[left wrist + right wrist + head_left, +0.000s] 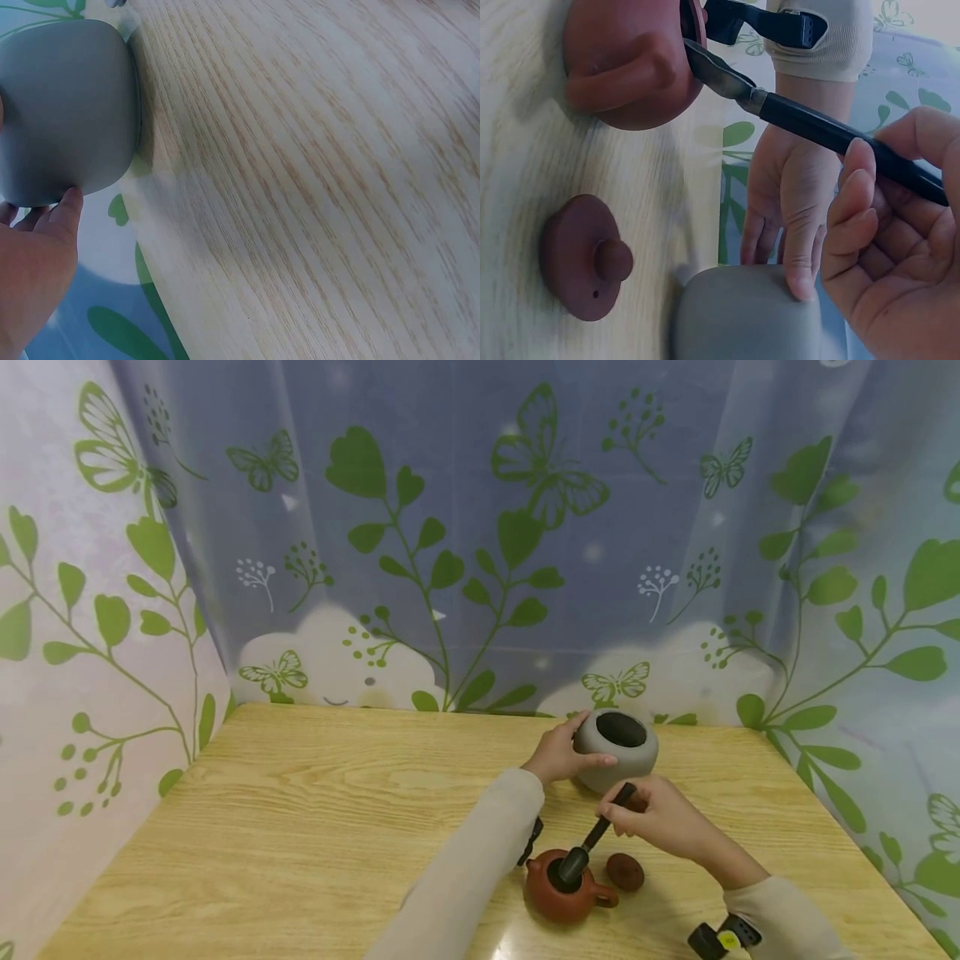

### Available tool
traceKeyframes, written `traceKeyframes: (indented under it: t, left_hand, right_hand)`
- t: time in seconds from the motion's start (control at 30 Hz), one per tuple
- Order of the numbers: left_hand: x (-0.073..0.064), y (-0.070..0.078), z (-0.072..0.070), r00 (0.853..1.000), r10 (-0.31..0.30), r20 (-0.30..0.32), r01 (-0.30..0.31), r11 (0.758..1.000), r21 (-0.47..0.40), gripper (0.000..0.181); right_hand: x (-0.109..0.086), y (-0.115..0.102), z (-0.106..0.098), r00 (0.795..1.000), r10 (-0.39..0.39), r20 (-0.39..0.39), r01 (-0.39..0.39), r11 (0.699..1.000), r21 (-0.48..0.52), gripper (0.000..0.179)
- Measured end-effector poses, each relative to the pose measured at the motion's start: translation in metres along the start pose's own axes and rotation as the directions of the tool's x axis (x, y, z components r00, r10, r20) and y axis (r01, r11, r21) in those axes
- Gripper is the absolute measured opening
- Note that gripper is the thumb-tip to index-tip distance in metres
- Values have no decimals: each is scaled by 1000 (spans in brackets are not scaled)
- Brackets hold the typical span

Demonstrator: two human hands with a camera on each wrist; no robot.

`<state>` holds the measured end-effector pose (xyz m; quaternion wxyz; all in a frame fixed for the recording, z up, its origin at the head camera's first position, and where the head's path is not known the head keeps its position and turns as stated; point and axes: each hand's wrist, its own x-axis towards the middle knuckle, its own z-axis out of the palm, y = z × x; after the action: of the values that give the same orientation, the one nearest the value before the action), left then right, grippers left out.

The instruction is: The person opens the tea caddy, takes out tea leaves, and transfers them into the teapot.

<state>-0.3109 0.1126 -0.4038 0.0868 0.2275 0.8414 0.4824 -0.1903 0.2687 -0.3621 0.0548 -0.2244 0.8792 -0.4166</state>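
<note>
My left hand [561,755] grips a round grey jar [639,762] with a wide dark mouth, thumb on the near side and fingers on the far side. The jar stands tilted slightly towards me at the back right of the table. Between thumb and fingers, my right hand [663,814] pinches the black handle of a tea scoop [810,122]. The scoop's head dips into the open mouth of a reddish-brown clay teapot [558,908], where its tip is hidden. Beside the pot lies its round knobbed lid [625,872].
All of this stands on a wood-grain table [315,827]. A curtain [450,527] printed with leaves and butterflies hangs along its back edge and both sides. Each wrist wears a black strap; the right one [723,937] carries a yellow mark.
</note>
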Motion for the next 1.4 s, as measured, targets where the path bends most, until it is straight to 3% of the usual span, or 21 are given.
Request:
traceKeyframes:
  t: [0.3, 0.5, 0.57, 0.67, 0.83, 1.07, 1.2, 1.4]
  left_hand:
    - [5, -4, 3, 1000, -16, 3, 16, 1000, 4, 92]
    - [5, -4, 4, 1000, -25, 3, 25, 1000, -4, 92]
    - [5, -3, 4, 1000, -19, -1, 19, 1000, -5, 91]
    - [4, -4, 4, 1000, -2, -4, 2, 1000, 4, 90]
    - [4, -4, 3, 1000, 9, -3, -9, 1000, 10, 89]
    - [6, -4, 2, 1000, 9, 1, -9, 1000, 20, 85]
    - [7, -3, 2, 1000, 7, 6, -8, 1000, 30, 81]
    - [4, -2, 1, 1000, -17, 5, 17, 1000, 9, 90]
  right_hand:
    - [-5, 17, 1, 998, 66, 6, -66, 985, 158, 27]
    - [-10, 30, 2, 977, 211, 3, -199, 913, 357, 37]
    - [-11, 33, 0, 971, 237, -16, -211, 889, 406, 36]
    - [-13, 36, -4, 963, 264, -56, -204, 847, 490, 32]
    - [-13, 40, -13, 946, 295, -131, -146, 752, 643, 26]
    - [-12, 40, -25, 909, 341, -240, -39, 643, 765, 25]
    - [-8, 40, -31, 889, 355, -291, 17, 608, 794, 25]
    - [-1, 43, -36, 842, 402, -361, 53, 603, 796, 21]
